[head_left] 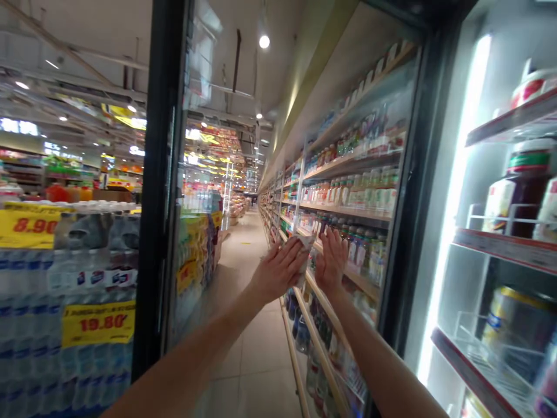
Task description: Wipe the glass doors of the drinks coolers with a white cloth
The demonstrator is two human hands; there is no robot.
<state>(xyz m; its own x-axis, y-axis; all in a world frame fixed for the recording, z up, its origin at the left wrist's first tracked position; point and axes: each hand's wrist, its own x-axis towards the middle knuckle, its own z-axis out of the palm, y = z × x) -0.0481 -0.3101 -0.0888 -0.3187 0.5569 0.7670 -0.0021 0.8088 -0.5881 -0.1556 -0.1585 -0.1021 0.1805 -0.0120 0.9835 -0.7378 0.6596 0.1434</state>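
My left hand (281, 270) lies over a crumpled pale cloth (308, 240), holding it against the glass door (239, 360) of a tall drinks fridge. Its fingers stretch over the cloth, whose edge sticks out beyond the fingertips. Just to the right, my right hand (333, 260) is raised at the same glass with its fingers apart and nothing in it. Whether its palm touches the pane is hard to tell. The door stands swung out, with a black frame (159, 174) around the pane.
Lit fridge shelves (505, 248) with bottles and jars are close on my right. Stacked bottled water (87, 278) with yellow price signs (99, 323) stands at the left. Through the glass show a long aisle floor (248, 255) and shelves of drinks (348, 209).
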